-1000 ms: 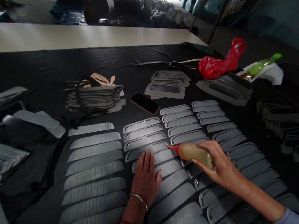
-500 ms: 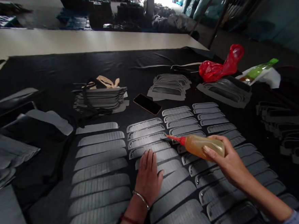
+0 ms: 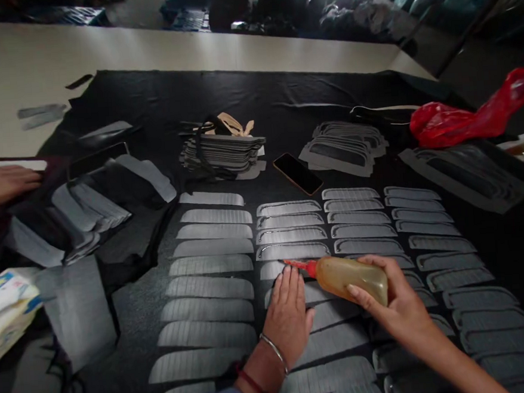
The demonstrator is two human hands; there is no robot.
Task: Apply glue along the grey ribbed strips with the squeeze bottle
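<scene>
Translucent amber squeeze bottle (image 3: 351, 279) with a tapered red nozzle (image 3: 301, 266) sits just right of your left hand (image 3: 288, 317), its tip pointing left

At the far left, another person's hand (image 3: 7, 183) rests beside a pale flat strip (image 3: 15, 166); nearer you is a white, yellow and blue packet (image 3: 5, 313). Next come fanned grey cut strips (image 3: 103, 204), then a column of long, grey, round-cornered pieces (image 3: 209, 265) lying crosswise

In the following column, four grey pieces with a glossy line along the far edge (image 3: 291, 252) lie beyond your left fingertips. Your left hand lies palm down, fingers together and thumb apart, over the next grey piece (image 3: 271, 272). The nozzle tip is at that piece's far edge, right by your fingertips; whether it touches, you cannot tell from here

The relation to watch: the bottle's long axis runs almost along the piece's own, its base angled slightly towards you. Your left hand is nearer the piece; your right hand (image 3: 397, 301) stays off to the right, fingers and thumb wrapped around the bottle's rear half
</scene>
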